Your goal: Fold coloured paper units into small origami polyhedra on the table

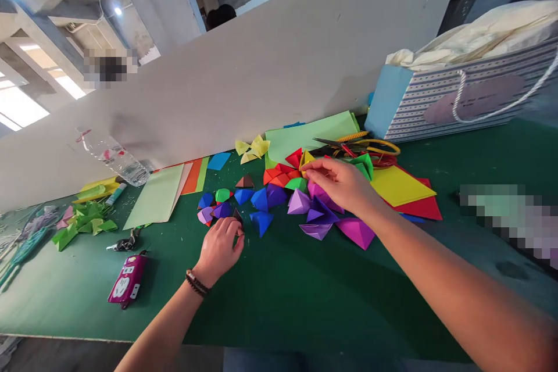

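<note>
On the green table, my left hand (pixel 220 249) is closed, its thumb and fingers curled at a small dark brown folded paper piece (pixel 238 216), mostly hidden by the fingers. Just beyond it lies a joined cluster of folded pieces in blue, purple and green (pixel 222 210). My right hand (pixel 335 179) reaches over a heap of coloured pieces, thumb and forefinger pinching a yellow folded paper piece (pixel 306 158). Red pieces (pixel 279 174) lie beside that fingertip. Purple pieces (pixel 320 214) sit below the hand, and blue ones (pixel 260 200) lie between both hands.
Scissors (pixel 383 148) and yellow paper sheets (pixel 403 185) lie at the right, before a striped paper bag (pixel 475 90). A plastic bottle (pixel 120 160) leans on the white partition (pixel 279 70). Left are green scraps (pixel 89 218) and a magenta case (pixel 127 280).
</note>
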